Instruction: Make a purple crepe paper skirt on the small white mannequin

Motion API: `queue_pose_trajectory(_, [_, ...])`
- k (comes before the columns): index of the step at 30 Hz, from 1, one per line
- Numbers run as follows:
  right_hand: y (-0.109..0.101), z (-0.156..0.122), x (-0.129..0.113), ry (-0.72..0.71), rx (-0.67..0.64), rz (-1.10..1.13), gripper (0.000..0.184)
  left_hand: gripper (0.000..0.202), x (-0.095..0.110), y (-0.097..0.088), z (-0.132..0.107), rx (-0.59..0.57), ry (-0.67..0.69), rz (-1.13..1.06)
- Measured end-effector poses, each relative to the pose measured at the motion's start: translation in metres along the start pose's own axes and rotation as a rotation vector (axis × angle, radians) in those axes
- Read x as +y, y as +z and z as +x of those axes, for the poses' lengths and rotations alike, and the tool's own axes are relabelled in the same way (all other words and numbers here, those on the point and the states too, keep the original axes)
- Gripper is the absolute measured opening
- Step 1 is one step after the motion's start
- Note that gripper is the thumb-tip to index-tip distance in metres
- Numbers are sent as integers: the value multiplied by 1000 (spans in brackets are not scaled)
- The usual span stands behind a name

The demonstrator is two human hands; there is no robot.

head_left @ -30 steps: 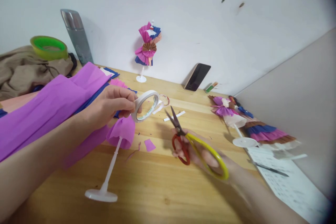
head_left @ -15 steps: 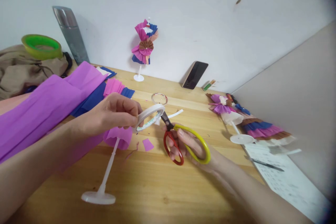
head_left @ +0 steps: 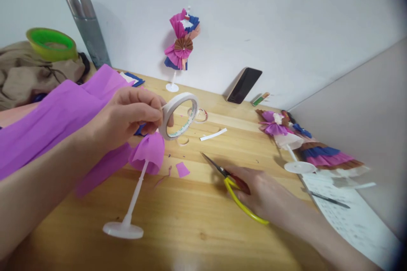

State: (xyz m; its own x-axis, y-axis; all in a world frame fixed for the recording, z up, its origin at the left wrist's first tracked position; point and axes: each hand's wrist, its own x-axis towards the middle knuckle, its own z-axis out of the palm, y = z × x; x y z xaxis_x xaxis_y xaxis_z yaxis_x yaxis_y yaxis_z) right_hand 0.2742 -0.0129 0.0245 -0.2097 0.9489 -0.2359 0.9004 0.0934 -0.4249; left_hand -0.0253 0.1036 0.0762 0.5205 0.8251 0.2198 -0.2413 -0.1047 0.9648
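My left hand is closed on a white roll of tape and holds it up above the wooden table. Just below the roll stands a white doll stand with a purple crepe-paper skirt on its top. My right hand lies low on the table, fingers wrapped over the red and yellow handles of the scissors. The blades point left toward a small purple paper scrap.
Purple crepe sheets lie at the left over blue ones. A finished paper doll stands by the wall, another lies at the right. A phone leans on the wall; a steel flask, green ring, printed sheet with pen.
My right hand has drawn the scissors back from the tape roll and lowered them onto the table. My left hand has lifted the roll slightly. A white strip lies on the table.
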Motion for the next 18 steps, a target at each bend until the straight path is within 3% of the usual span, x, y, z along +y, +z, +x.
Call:
queue_pose_trajectory(2, [0,-3,1,-10,13,167,14,14,-1,-1,2,-15,-39,-37])
queue_pose_trajectory(6, [-6,-4,-5,-170,-70,743,33,11,-6,-6,3,-47,-116,-161])
queue_pose_trajectory(8, [-6,-1,-8,-205,-48,830,36,12,-10,-12,4,-74,-140,-232])
queue_pose_trajectory(11, [-1,8,-10,-95,49,594,26,13,-13,-17,4,-101,-147,-306])
queue_pose_trajectory(14, [5,13,-14,-61,-38,247,14,15,-14,-17,5,-109,-135,-331])
queue_pose_trajectory(18, [4,13,-28,-52,-86,-103,11,16,-17,-13,5,-124,-135,-344])
